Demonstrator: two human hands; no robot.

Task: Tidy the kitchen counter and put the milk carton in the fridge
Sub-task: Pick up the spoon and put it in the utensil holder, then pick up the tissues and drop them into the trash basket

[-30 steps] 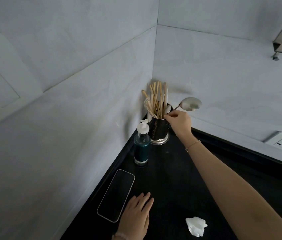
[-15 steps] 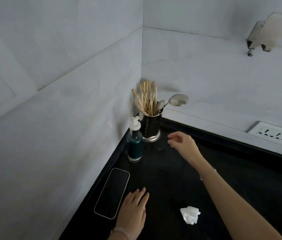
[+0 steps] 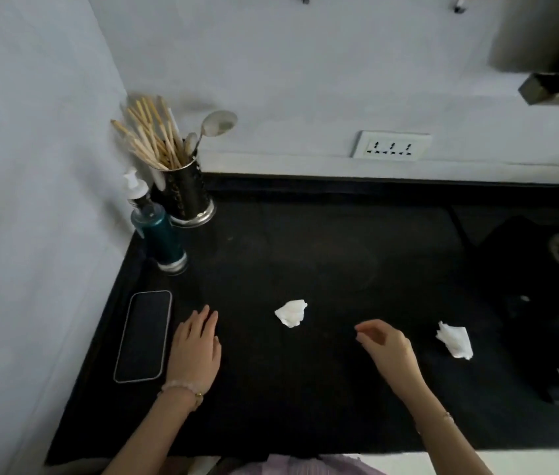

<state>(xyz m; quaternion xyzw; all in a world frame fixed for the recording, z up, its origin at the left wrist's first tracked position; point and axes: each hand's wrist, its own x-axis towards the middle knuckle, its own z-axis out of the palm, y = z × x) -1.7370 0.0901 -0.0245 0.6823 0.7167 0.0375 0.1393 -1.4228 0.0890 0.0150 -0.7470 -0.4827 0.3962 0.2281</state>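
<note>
Counter (image 3: 305, 389): two tissues (image 3: 291, 313) (crumpled), phone (image 3: 144, 335).

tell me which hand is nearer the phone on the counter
Left. The left hand lies flat on the counter right beside the phone; the right hand hovers far off to its right.

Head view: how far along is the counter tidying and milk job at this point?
Done: a metal spoon stands in the steel utensil holder. In hand: nothing; the left hand lies flat on the black counter, and the empty right hand hovers between two crumpled white tissues. Left: both tissues; no milk carton or fridge is in view.
</note>
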